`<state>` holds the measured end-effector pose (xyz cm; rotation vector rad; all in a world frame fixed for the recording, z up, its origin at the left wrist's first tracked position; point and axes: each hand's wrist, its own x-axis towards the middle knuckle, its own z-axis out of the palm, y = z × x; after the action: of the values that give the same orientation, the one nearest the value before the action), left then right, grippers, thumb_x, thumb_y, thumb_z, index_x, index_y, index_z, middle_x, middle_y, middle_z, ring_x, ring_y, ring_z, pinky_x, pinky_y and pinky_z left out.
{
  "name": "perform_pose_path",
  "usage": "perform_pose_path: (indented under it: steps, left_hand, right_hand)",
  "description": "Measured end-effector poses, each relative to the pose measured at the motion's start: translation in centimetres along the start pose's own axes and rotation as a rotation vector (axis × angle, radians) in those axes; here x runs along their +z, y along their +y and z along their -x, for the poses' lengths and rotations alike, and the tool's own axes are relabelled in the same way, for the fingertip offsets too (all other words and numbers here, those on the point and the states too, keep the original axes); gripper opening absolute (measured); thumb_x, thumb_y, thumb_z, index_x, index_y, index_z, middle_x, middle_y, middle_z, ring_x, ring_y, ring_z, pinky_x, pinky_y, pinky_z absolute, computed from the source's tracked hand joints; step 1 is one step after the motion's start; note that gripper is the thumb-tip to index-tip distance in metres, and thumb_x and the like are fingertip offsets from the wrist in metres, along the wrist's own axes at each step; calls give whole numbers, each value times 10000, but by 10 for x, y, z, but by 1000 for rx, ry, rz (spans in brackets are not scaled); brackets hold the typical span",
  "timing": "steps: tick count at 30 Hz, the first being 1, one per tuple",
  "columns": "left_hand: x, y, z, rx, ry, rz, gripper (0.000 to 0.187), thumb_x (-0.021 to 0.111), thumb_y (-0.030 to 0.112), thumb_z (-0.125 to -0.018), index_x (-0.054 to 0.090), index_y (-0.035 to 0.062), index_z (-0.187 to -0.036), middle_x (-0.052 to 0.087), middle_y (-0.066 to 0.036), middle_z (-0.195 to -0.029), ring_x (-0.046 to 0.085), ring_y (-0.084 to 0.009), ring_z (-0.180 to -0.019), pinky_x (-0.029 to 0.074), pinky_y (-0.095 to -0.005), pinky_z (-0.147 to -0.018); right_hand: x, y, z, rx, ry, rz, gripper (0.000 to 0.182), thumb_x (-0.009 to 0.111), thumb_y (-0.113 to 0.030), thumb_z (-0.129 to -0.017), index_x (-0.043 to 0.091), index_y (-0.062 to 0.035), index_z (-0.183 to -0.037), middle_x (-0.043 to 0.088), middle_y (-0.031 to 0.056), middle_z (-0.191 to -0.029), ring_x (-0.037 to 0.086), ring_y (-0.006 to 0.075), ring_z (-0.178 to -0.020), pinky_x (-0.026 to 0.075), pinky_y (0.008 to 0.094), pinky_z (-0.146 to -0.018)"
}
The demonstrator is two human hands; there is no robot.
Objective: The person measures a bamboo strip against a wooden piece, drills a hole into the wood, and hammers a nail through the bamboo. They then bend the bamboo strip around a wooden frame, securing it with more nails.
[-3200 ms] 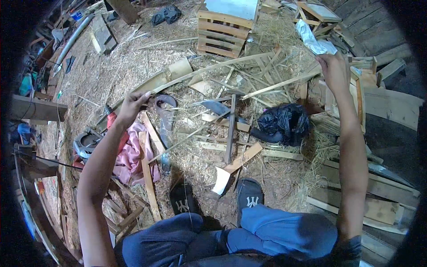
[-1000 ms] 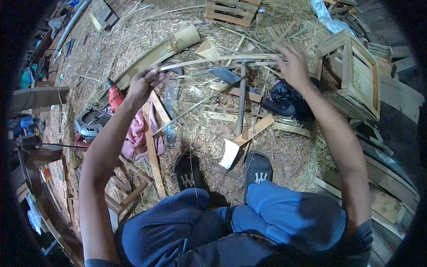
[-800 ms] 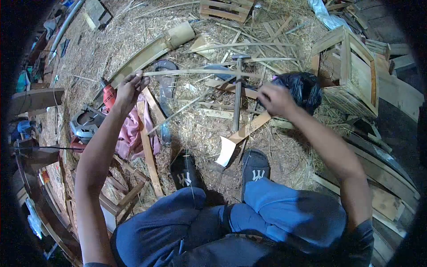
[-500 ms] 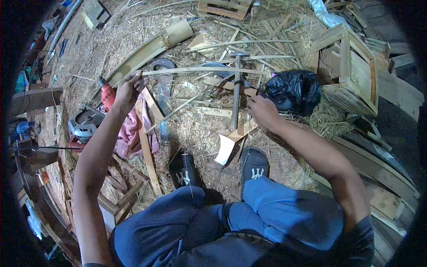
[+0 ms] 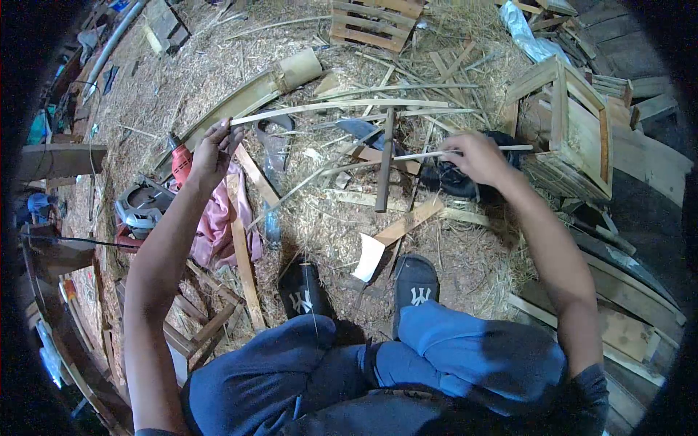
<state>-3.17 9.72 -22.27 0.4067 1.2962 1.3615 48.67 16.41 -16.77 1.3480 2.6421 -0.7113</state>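
Note:
My left hand point(image 5: 212, 149) is closed around the left end of a long thin bamboo strip point(image 5: 327, 107), which stretches rightward over the litter. Another slim pale strip point(image 5: 422, 155) is gripped in my right hand point(image 5: 476, 158); it pokes out on both sides of the fingers. Between the hands lies a hammer point(image 5: 386, 167), its handle pointing toward my feet and its head mostly covered by the long strip. Below my right hand sits a black plastic bag point(image 5: 445, 179), partly hidden by it.
At left are a red drill point(image 5: 181, 161), a circular saw point(image 5: 144, 207) and a pink cloth point(image 5: 219, 221). A split bamboo pole point(image 5: 240, 98) lies beyond. At right stands a wooden frame box point(image 5: 586, 123). A small slatted crate point(image 5: 372, 25) is far ahead. Shavings cover the ground.
My right hand has moved up and right and now holds a slim strip. The long strip in my left hand has its right end higher than before.

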Motion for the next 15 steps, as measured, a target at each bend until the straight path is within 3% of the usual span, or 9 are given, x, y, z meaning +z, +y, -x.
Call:
perform_pose_path:
  steps: [5, 6, 8, 9, 11, 15]
  left_hand:
    - [-6, 0, -9, -1, 27, 24, 189, 560, 133, -1010, 574, -7, -1135, 658, -130, -1016, 697, -203, -953, 609, -285, -883]
    - [-8, -1, -10, 6, 29, 31, 193, 563, 134, -1008, 574, -7, -1140, 656, -129, -1017, 695, -205, -960, 608, -285, -884]
    - [-8, -1, -10, 5, 36, 23, 198, 565, 137, -1008, 574, -5, -1146, 653, -131, -1022, 694, -208, -964, 607, -287, -885]
    - [-9, -1, -10, -1, 40, 13, 203, 567, 139, -1007, 575, -3, -1151, 651, -133, -1028, 693, -210, -968, 607, -289, -886]
    - [-5, 0, -7, -2, 41, 26, 220, 558, 137, -1011, 571, -5, -1178, 654, -146, -1045, 693, -213, -966, 606, -286, -885]
    - [9, 3, -4, 1, 38, 55, 237, 560, 144, -1009, 550, -37, -1162, 657, -179, -1009, 701, -201, -875, 609, -284, -875]
  right_hand:
    - [-32, 33, 7, -19, 99, -132, 153, 713, -182, -873, 733, -69, -974, 704, 148, -1032, 656, 325, -1007, 506, 410, -888]
    - [-51, 32, 11, -32, 75, -38, 139, 714, -161, -868, 734, -67, -968, 706, 150, -1016, 655, 326, -1004, 506, 405, -899]
    - [-76, 49, 20, 27, 153, -28, 162, 758, -80, -790, 727, -41, -944, 688, 130, -1024, 652, 319, -1029, 502, 401, -919]
    - [-105, 35, 22, 84, 77, 69, 174, 775, -51, -755, 722, -31, -919, 666, 131, -1063, 649, 315, -1020, 500, 389, -906]
    - [-139, 39, 36, 29, 182, 183, 167, 782, -55, -746, 713, -21, -894, 660, 137, -1024, 643, 297, -975, 492, 372, -880]
    - [-202, 37, 49, 34, 236, 78, 135, 762, -36, -761, 699, -9, -877, 660, 115, -916, 635, 256, -888, 488, 350, -825]
